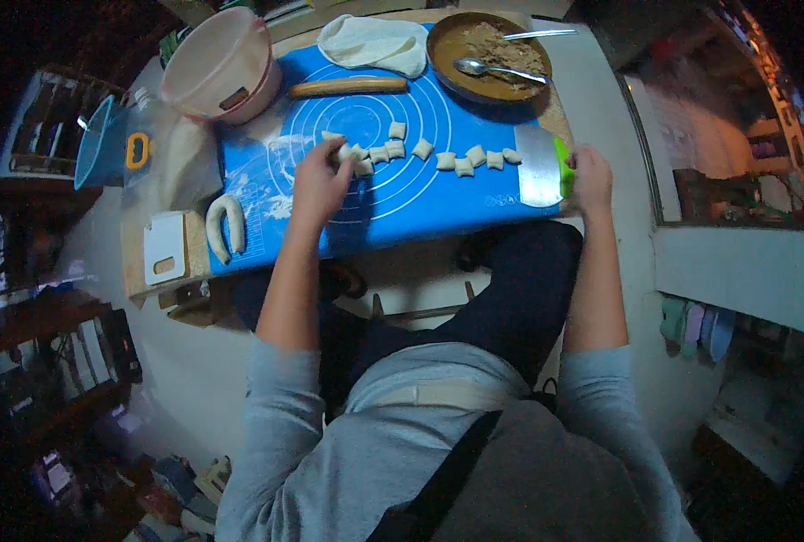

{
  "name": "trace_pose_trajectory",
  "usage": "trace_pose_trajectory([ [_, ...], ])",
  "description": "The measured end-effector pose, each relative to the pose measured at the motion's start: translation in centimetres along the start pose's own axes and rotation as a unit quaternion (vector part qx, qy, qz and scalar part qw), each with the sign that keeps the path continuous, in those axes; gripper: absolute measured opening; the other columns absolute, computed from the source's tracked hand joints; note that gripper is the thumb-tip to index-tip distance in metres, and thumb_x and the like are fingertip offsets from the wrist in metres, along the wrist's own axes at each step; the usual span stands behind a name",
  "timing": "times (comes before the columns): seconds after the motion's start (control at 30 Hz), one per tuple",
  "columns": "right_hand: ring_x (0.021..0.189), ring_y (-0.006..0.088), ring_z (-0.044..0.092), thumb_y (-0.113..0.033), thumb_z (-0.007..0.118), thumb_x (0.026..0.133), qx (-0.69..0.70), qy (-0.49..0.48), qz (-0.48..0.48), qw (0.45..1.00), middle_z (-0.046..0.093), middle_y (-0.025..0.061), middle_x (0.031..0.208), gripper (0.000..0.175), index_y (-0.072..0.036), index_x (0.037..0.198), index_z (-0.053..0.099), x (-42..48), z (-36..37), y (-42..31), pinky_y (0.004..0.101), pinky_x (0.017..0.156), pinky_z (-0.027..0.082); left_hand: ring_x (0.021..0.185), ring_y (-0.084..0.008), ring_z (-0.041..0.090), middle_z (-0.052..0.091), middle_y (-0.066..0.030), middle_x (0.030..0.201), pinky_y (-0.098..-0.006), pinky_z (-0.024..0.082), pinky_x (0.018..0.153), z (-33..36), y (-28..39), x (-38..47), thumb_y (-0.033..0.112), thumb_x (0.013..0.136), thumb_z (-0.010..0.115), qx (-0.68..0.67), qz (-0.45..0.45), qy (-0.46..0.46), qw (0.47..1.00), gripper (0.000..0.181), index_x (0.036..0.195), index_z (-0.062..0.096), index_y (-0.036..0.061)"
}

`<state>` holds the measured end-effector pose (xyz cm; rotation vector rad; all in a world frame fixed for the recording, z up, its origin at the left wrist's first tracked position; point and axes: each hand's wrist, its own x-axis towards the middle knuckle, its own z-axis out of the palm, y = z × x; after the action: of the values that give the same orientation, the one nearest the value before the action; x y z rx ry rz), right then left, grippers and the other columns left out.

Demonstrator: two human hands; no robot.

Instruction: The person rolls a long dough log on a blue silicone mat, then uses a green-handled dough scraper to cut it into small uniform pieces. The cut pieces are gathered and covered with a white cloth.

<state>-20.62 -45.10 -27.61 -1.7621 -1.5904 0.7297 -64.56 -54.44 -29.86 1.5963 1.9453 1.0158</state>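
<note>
Small cut pieces of white dough [423,149] lie in a loose row across a blue silicone pastry mat [402,196]. At the row's left end, my left hand [322,177] has its fingers and thumb around or against a few pieces; whether it grips one cannot be told. My right hand [590,177] is at the mat's right edge, with its fingers at the green handle of a dough scraper [539,166], whose broad metal blade lies over the mat. A bent rope of dough [226,227] rests at the mat's left end. White flour is scattered on the mat's left part.
Along the far side are a pink plastic basin [219,68], a wooden rolling pin [349,87], a folded white cloth [373,45] and a brown bowl [442,64] of filling with a spoon [471,66]. A plastic bag [188,159] and a white cutting board [164,247] are at left.
</note>
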Motion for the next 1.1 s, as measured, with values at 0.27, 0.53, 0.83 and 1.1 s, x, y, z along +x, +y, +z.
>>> trace_pose_trajectory([
  [0.27, 0.084, 0.0172, 0.07, -0.021, 0.073, 0.099, 0.023, -0.058, -0.094, 0.994, 0.074, 0.0082, 0.091, 0.019, -0.002, 0.103, 0.073, -2.1, 5.5, -4.2, 0.0343, 0.08, 0.055, 0.112, -0.0407, 0.067, 0.07, -0.0204, 0.122, -0.05, 0.054, 0.097, 1.9, -0.4, 5.1, 0.031, 0.094, 0.076, 0.207, 0.139, 0.061, 0.966, 0.038, 0.124, 0.075, 0.0077],
  [0.53, 0.09, 0.0297, 0.071, -0.021, 0.074, 0.097, -0.003, -0.051, -0.164, 0.985, 0.073, 0.0167, 0.1, 0.02, -0.001, 0.103, 0.072, -2.6, 8.6, -3.1, 0.0409, 0.084, 0.056, 0.116, -0.042, 0.066, 0.065, -0.0221, 0.131, -0.0482, 0.054, 0.101, -3.6, -4.4, -3.9, 0.017, 0.092, 0.077, 0.112, 0.032, 0.108, 0.987, 0.034, 0.123, 0.072, 0.0035],
  [0.83, 0.116, 0.0403, 0.063, -0.024, 0.081, 0.086, -0.15, -0.055, -0.367, 0.916, 0.067, 0.0173, 0.125, 0.037, -0.007, 0.117, 0.072, -5.4, 13.8, -7.0, 0.0531, 0.1, 0.05, 0.138, -0.0443, 0.054, 0.053, -0.0257, 0.153, -0.0527, 0.045, 0.114, 0.5, -2.3, 0.5, 0.03, 0.087, 0.084, 0.144, 0.162, 0.031, 0.976, 0.059, 0.14, 0.067, 0.0096],
  [1.1, 0.111, 0.0331, 0.071, -0.018, 0.072, 0.095, 0.023, -0.111, -0.238, 0.965, 0.072, 0.0179, 0.123, 0.03, -0.004, 0.121, 0.072, 0.7, 19.0, -12.6, 0.0438, 0.096, 0.056, 0.134, -0.0446, 0.052, 0.054, -0.0259, 0.146, -0.0541, 0.045, 0.112, 2.1, -1.5, 1.6, 0.047, 0.084, 0.084, 0.181, 0.145, -0.046, 0.972, 0.071, 0.141, 0.066, 0.0104],
])
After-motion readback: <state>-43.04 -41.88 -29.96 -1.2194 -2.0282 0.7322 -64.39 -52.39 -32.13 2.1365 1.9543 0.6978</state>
